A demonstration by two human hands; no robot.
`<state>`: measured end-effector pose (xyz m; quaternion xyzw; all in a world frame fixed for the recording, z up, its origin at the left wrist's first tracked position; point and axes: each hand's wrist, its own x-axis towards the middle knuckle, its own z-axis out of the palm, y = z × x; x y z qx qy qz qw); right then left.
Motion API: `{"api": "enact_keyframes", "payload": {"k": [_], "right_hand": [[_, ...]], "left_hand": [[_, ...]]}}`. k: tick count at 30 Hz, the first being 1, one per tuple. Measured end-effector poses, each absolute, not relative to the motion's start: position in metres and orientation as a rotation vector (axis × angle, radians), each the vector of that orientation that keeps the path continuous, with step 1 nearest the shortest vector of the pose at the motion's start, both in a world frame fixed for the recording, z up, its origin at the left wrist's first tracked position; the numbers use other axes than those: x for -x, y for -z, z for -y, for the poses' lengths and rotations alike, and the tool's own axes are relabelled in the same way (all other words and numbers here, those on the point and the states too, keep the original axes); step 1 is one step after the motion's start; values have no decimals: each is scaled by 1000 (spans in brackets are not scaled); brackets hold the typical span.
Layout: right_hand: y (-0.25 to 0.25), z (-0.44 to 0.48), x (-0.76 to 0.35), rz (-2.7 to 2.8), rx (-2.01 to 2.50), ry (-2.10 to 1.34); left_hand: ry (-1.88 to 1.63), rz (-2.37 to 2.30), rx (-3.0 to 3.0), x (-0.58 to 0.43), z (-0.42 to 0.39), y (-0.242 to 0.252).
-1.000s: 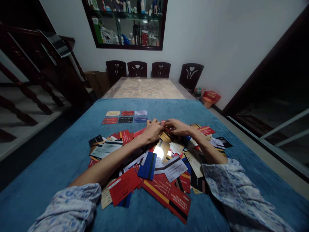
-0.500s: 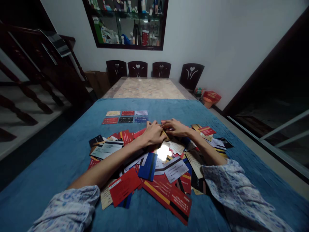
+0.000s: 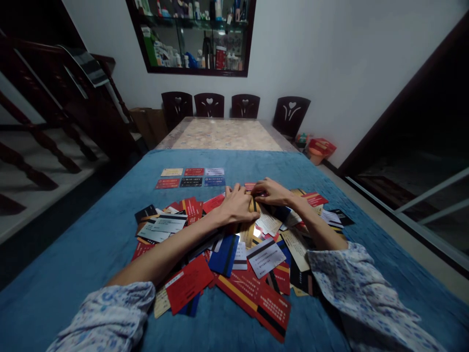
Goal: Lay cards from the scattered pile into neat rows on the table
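A wide heap of bank-style cards lies on the blue cloth, with a blue card (image 3: 224, 255) and a red card (image 3: 188, 283) among those on top. My left hand (image 3: 238, 204) rests over the far middle of the heap, fingers apart and thumb stretched to the right. Beside it, my right hand (image 3: 271, 192) has its fingers bent in a pinch at the far end of a gold card (image 3: 253, 210) with a dark stripe. That card lies between both hands, partly covered by the left. My fingertips are partly hidden.
Beyond the heap at left, two rows of cards (image 3: 191, 182) lie neatly apart on the blue cloth (image 3: 91, 234). The bare stone tabletop (image 3: 227, 133) continues behind. Several dark chairs (image 3: 208, 103) stand at the far end, below a glass cabinet (image 3: 198, 39).
My left hand has shifted slightly right, its thumb now spread out. The gold card has turned into view between my hands, and the bright glare on the heap is mostly covered.
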<state>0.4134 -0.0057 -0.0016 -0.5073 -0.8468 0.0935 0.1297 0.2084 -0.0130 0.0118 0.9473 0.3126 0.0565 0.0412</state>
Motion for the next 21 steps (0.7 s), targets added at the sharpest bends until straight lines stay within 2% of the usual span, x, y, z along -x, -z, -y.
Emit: {"api": "enact_keyframes", "payload": {"k": [16, 21], "right_hand": [[-5, 12, -412, 2437, 1474, -299], [-5, 11, -417, 2413, 1463, -424]], "left_hand": [[-138, -884, -3035, -210, 21, -17], [-127, -867, -3062, -212, 22, -14]]}}
